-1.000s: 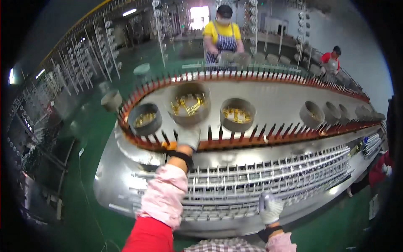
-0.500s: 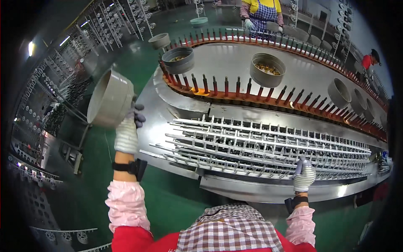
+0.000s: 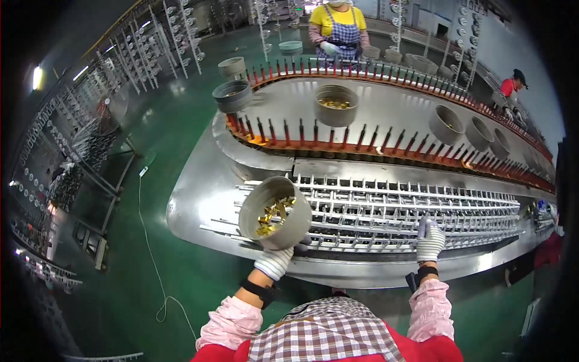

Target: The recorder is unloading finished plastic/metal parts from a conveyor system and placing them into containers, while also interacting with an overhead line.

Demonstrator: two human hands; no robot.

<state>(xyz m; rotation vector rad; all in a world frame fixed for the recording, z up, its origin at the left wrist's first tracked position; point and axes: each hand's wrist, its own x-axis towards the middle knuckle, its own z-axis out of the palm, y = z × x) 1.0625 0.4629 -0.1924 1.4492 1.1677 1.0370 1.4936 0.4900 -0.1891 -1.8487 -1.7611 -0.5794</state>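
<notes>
While the left hand [image 3: 274, 260], fingers clamped under it, holds the grey round tub [image 3: 275, 212] of small brass parts [image 3: 272, 215] tilted over the near-left end of the metal pin rack [image 3: 386, 208], the right hand [image 3: 429, 240] grips a rack pin. Judging by this, loading is under way; next comes a careful pick of parts. Further tubs [image 3: 335, 105] ride the far conveyor, where another person [image 3: 336, 27] works.
</notes>
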